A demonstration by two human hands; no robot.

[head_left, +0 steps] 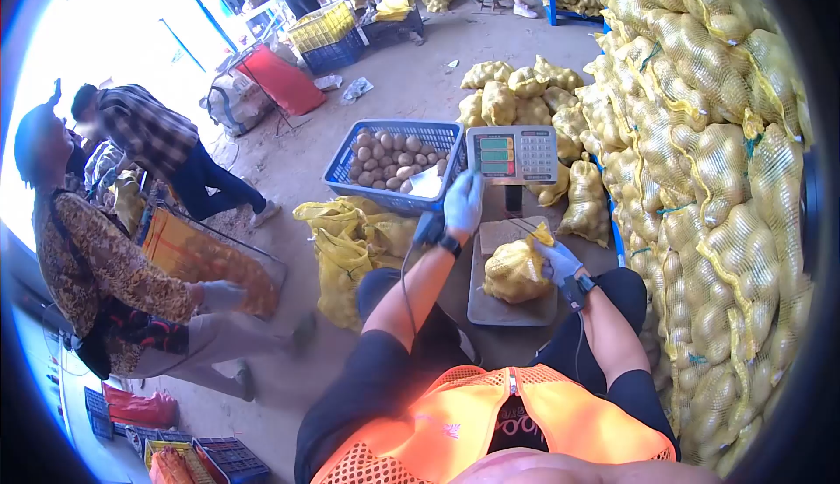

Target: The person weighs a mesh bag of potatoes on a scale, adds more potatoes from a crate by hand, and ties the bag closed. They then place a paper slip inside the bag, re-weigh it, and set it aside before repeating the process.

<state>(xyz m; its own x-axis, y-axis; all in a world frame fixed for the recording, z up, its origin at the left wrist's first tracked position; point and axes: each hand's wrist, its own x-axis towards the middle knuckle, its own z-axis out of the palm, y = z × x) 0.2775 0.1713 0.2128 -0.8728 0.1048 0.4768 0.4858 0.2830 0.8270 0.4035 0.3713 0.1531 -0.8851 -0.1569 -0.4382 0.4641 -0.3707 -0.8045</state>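
My left hand [464, 201], in a pale glove, is raised just left of the scale's display [513, 155]; its fingers point up together, and what they hold, if anything, is hidden. My right hand [557, 261], also gloved, grips the gathered neck of a yellow mesh bag [514, 272] of potatoes. That bag rests on the metal platform [512, 312] of the scale. Behind my left hand stands a blue crate [343, 153] of loose potatoes [385, 158] with a white paper [427, 183] on them.
Filled mesh bags [700, 221] are stacked high on the right, with more bags [516, 99] behind the scale. Yellow bags [341, 256] lie left of the scale. Two people [114, 283] [157, 143] work at the left beside an orange bag [210, 261]. Other people stand at the back.
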